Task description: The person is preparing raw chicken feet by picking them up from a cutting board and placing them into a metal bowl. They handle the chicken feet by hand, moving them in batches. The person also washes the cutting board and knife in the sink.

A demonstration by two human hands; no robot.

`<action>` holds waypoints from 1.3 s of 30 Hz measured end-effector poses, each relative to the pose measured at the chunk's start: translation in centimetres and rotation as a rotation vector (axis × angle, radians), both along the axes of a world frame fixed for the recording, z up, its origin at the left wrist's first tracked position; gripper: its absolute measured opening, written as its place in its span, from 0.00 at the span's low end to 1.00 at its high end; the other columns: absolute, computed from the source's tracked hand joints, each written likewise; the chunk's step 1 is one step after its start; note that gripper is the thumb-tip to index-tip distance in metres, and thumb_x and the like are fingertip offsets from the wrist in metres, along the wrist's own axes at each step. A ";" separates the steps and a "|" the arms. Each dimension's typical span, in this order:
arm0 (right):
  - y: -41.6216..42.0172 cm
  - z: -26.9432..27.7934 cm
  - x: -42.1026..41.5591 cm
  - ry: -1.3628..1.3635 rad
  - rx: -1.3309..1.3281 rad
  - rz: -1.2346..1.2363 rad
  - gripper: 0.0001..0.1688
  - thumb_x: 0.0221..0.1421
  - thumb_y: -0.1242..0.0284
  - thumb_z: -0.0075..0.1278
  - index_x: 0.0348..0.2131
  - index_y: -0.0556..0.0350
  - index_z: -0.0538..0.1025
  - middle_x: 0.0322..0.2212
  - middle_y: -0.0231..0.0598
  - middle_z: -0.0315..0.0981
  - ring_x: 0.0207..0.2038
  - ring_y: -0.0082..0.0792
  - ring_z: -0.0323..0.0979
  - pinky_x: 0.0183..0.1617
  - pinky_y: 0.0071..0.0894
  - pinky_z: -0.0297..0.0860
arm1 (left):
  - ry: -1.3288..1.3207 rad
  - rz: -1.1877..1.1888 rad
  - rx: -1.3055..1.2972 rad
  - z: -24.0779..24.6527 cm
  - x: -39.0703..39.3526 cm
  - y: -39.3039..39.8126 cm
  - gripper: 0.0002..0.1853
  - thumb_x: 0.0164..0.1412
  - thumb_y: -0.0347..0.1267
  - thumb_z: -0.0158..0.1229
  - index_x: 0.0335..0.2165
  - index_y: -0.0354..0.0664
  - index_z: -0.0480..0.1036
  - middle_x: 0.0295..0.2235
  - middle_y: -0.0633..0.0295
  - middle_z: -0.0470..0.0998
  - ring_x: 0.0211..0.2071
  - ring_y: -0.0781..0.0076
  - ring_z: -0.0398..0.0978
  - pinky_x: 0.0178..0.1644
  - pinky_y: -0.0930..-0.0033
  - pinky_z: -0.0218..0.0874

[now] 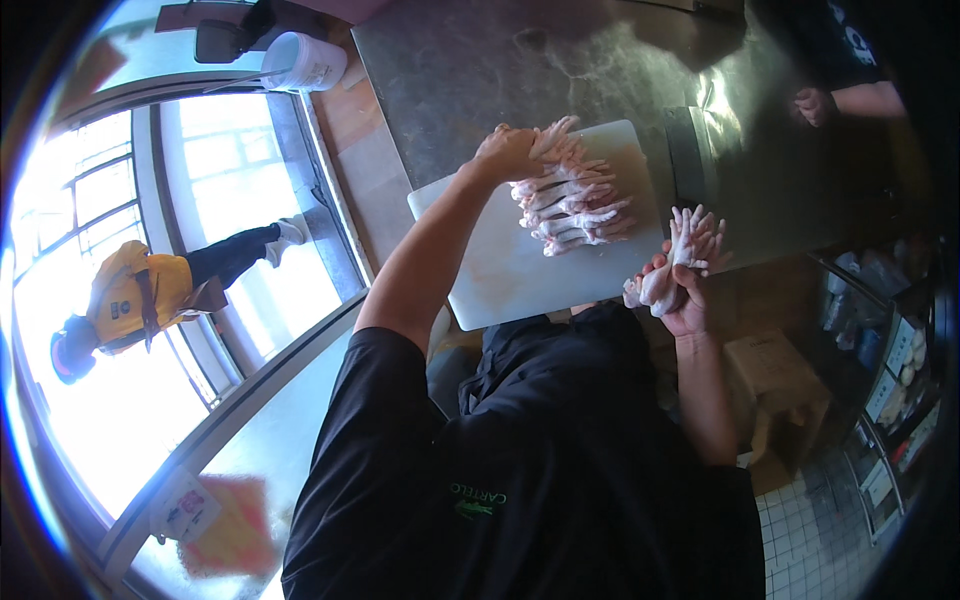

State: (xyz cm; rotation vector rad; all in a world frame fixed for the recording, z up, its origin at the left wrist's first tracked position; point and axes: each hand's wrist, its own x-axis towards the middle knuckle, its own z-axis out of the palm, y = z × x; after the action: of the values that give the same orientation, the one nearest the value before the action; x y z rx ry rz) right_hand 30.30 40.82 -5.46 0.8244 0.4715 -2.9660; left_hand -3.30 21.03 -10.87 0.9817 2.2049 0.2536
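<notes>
Raw chicken feet point(574, 202) lie side by side in a stacked row on a white cutting board point(495, 277). At the far end of that row, my left hand point(510, 154) has its fingers closed around a chicken foot point(553, 139). Off the board's right edge, my right hand point(686, 300) grips a bunch of several chicken feet point(679, 259), toes pointing away from me. A cleaver point(691, 154) with a broad blade rests on the metal table just beyond the board's right side.
Across the metal table point(465, 82), another person's hand point(816, 106) is at the right. A white bucket point(304, 61) stands beyond the table's left edge. Cardboard boxes point(776, 367) and a stocked shelf point(892, 375) are at my right. Through the glass, a person in yellow point(142, 292) is visible.
</notes>
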 end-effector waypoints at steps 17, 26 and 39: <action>0.7 1.3 -3.0 0.022 0.079 0.045 0.29 0.54 0.66 0.64 0.52 0.49 0.69 0.39 0.35 0.73 0.46 0.38 0.74 0.56 0.50 0.70 | -0.191 -0.241 -0.068 2.5 0.9 1.7 0.22 0.52 0.36 0.68 0.43 0.35 0.76 0.40 0.45 0.82 0.43 0.47 0.80 0.48 0.52 0.71; 0.1 1.0 -2.2 -0.016 0.059 0.030 0.30 0.52 0.68 0.66 0.51 0.52 0.70 0.39 0.38 0.74 0.46 0.42 0.76 0.54 0.53 0.72 | 0.169 0.071 -0.096 -0.4 4.1 3.3 0.19 0.47 0.37 0.68 0.38 0.41 0.78 0.36 0.52 0.83 0.39 0.47 0.82 0.45 0.53 0.73; -0.4 1.9 -0.7 0.035 0.063 -0.014 0.30 0.52 0.69 0.66 0.51 0.55 0.71 0.39 0.39 0.74 0.45 0.40 0.76 0.54 0.49 0.73 | 0.114 0.184 0.152 1.5 7.4 0.3 0.15 0.58 0.41 0.60 0.35 0.38 0.76 0.32 0.43 0.81 0.37 0.40 0.80 0.42 0.46 0.71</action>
State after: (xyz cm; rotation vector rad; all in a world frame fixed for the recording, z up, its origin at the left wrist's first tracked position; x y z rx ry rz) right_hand 29.61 40.41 -3.61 0.7853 0.5653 -2.9968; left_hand 4.11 21.31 -9.41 0.8930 2.4123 0.4657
